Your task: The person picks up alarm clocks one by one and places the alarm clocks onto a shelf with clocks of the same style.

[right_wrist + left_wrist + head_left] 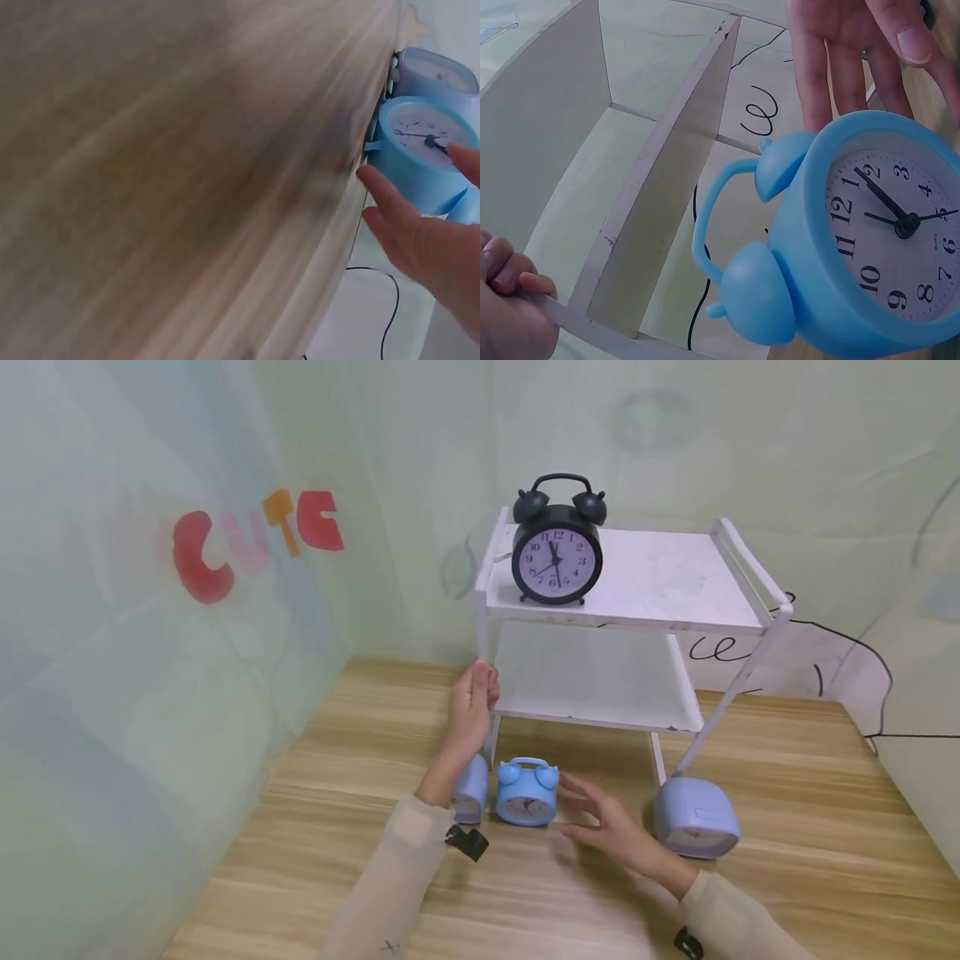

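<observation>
My left hand (472,702) grips the left front post of a white two-tier shelf (585,722). Below it on the wooden table stands a light blue twin-bell alarm clock (527,793), face forward. My right hand (611,827) is just right of this clock, fingers spread and holding nothing. In the left wrist view the blue clock (802,225) looms large, with the right hand's fingers (847,79) behind it. The right wrist view has the thumb in front of the clock's face; whether it touches cannot be told. A lavender clock (470,789) is partly hidden by my left forearm.
A black twin-bell alarm clock (557,560) stands on the shelf's top tier at the left. Another lavender clock (696,818) sits on the table by the shelf's right front leg. Patterned cloth walls (225,735) with coloured letters enclose the table (810,793).
</observation>
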### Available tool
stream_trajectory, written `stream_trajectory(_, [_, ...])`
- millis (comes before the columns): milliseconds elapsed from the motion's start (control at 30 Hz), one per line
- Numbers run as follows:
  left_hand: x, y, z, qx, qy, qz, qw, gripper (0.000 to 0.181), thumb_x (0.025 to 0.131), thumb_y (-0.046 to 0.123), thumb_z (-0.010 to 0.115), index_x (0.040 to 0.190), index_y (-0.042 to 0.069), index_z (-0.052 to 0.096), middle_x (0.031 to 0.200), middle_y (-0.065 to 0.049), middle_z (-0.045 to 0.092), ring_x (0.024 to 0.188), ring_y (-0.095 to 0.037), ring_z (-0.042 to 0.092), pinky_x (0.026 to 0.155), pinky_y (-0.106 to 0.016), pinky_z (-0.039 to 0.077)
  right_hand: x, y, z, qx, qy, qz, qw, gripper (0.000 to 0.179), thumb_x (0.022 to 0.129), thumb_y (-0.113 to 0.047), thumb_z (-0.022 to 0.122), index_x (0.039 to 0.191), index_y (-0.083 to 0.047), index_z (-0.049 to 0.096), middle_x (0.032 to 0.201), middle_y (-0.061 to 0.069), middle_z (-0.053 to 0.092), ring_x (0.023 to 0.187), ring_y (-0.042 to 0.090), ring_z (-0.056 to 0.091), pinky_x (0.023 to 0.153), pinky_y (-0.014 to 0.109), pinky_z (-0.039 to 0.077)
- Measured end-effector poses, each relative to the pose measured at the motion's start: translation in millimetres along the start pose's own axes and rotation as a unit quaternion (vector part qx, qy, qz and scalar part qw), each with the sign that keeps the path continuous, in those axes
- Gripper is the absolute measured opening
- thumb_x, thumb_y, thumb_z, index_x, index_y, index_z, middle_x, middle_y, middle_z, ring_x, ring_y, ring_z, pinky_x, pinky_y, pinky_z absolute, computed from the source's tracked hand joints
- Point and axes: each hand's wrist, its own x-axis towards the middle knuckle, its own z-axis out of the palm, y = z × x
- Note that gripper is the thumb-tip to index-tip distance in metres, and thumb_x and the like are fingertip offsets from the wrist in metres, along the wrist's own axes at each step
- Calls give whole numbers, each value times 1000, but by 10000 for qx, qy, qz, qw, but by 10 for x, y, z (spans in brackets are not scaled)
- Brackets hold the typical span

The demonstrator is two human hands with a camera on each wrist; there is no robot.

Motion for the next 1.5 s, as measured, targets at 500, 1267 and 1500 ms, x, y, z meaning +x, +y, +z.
stream_trajectory(500, [-2,67,14,-233,1,62,9997,34,108,-2,22,81,-17,36,66,-33,30,58,-31,30,55,-21,28,155,21,2,539,-86,219,9983,65,89,4,70,143,14,35,140,36,44,126,54,46,103,60,38])
stream_trajectory(1267, [36,-273,-32,30,-33,85,10000,39,111,11,23,81,-8,40,65,-24,35,59,-21,34,54,-23,29,238,16,34,407,-31,-34,9992,43,91,11,65,126,22,43,122,40,53,113,56,54,96,60,44])
stream_trajectory(1500, [39,-292,-54,115,-113,309,9994,50,109,36,26,79,-1,39,63,-13,34,58,-16,35,55,-23,31,225,20,26,468,-33,-19,9989,43,91,11,64,128,21,44,124,39,53,114,56,53,96,58,45])
